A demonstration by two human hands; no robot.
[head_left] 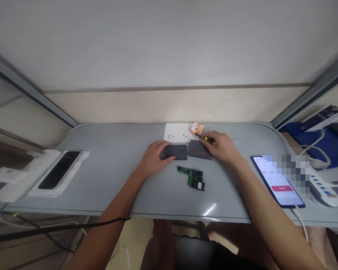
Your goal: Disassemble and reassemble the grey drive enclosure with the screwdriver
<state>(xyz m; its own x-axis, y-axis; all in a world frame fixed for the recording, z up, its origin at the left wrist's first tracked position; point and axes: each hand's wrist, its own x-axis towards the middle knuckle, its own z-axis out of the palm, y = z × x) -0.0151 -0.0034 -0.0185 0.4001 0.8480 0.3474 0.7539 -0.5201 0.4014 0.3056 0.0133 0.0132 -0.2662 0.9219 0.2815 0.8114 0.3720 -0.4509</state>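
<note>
My left hand [153,159] grips the left end of a flat dark grey casing piece [178,152] lying on the desk, fingers at its far edge and thumb at its near edge. My right hand [221,145] is closed around a small yellow-and-black screwdriver [209,139], whose tip points left toward the toy. Just under its fingers lies a second dark grey casing piece [197,149], slightly turned. Nearer to me rests a green circuit board [190,176] with black connectors. Several tiny dark screws [169,136] are spread over a white sheet [177,129] behind the casings.
A small orange-and-white animal figure [196,128] sits at the sheet's right side. On the right are a lit phone [278,183] with a cable and a white power strip [326,187]. A dark phone [59,170] lies at the left. A wall closes the desk's back.
</note>
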